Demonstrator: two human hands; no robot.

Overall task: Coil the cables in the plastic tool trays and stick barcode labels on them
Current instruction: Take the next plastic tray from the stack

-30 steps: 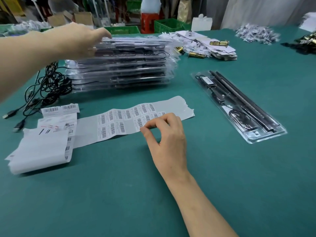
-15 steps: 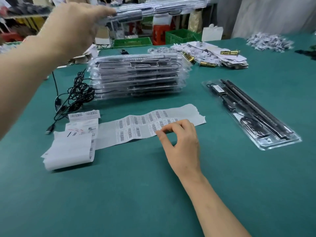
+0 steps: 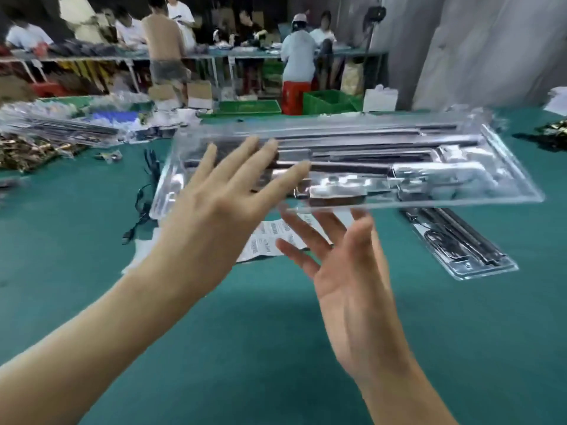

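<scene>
Head view: right hand [image 3: 352, 286], palm up with fingers straight, sits beneath the near edge of the tray [image 3: 399, 161]. Left hand [image 3: 214, 207] lies flat-fingered on top. The tray is aloft over the labels [image 3: 270, 237] on the table [image 3: 245, 332].

The near half of the green tabletop [image 3: 245, 348] is open cloth from the near edge up to the label sheet [image 3: 270, 240] - wide room to pass. Above the middle a clear plastic tray [image 3: 414, 173] spans the air crosswise, with the left hand [image 3: 221, 204] flat on its left part and the right hand [image 3: 346, 271] palm-up under its near rim. Toward the right edge a second tray [image 3: 460, 246] lies on the cloth, with a bare strip between it and the sheet. Black cables [image 3: 144, 191] sprawl left of centre, and brass parts [image 3: 27, 151] crowd the far left corner.
</scene>
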